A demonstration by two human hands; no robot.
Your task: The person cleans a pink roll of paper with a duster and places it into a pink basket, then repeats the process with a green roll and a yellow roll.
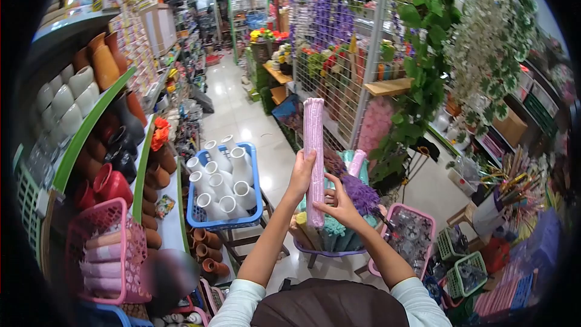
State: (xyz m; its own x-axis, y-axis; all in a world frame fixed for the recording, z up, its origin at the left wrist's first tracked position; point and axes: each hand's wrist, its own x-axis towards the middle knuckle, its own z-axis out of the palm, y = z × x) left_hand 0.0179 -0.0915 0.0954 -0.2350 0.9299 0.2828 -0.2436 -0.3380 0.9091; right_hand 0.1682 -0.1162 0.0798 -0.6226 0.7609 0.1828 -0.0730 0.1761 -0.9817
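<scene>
A long pale pink roll (pixel 314 145), which looks wrapped in clear plastic, stands nearly upright in front of me. My left hand (pixel 299 177) is closed around its left side near the middle. Lower down, my right hand (pixel 342 207) grips its right side near the bottom end, fingers bent. Below and behind my hands is a purple-rimmed basket (pixel 330 252) packed with upright bundles. Among them are a fluffy purple bundle (pixel 361 192), teal bundles (pixel 334 226), a yellow one (pixel 298 234) and another pink roll (pixel 357 161).
On a stool to the left sits a blue basket (pixel 256 188) of white vases (pixel 224 178). Shelves of pots and a pink basket (pixel 125 248) line the left. A pink basket (pixel 431 225) with clear-wrapped items stands at right, beside a wire grid (pixel 339 85) hung with artificial plants.
</scene>
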